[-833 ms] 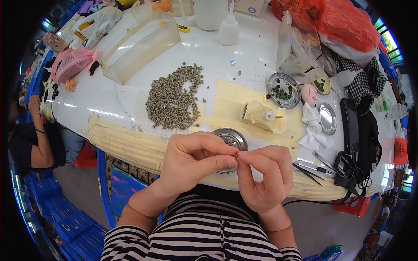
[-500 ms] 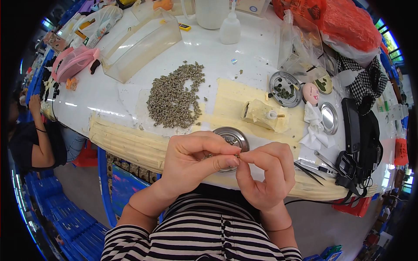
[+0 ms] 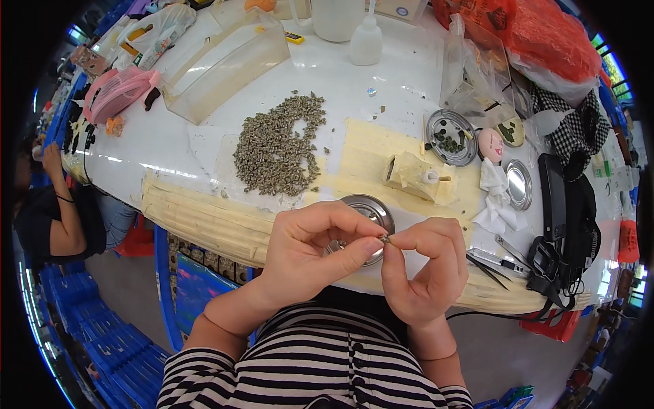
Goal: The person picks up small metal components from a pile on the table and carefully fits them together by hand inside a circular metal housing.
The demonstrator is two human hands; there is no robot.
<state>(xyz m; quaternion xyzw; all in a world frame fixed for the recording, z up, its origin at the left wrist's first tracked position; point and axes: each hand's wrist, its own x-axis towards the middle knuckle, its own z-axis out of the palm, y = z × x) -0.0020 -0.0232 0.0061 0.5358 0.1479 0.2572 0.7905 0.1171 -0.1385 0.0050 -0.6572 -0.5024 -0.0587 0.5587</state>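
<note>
Between the fingertips of both hands is a small metal piece (image 3: 384,238), too tiny to name more exactly. My left hand (image 3: 320,249) is closed in a pinch on its left side. My right hand (image 3: 429,262) pinches it from the right, the other fingers curled. Under and behind the hands sits a round steel dish (image 3: 381,208), partly hidden, with some small metal pieces inside. Farther off to the left lies a wide pile of small grey metal pieces (image 3: 276,153), apart from both hands.
A taped block with a small white tip (image 3: 412,178) stands right of centre. Beyond it is a steel dish (image 3: 470,153) of dark green bits. Tweezers (image 3: 489,269) and a black strap bundle (image 3: 555,225) lie at right. A clear tray (image 3: 231,71) and white squeeze bottle (image 3: 366,44) stand farther back.
Both hands have shifted slightly right relative to the view, still pinching the small piece. The table and its things sit slightly higher and more to the right in the picture.
</note>
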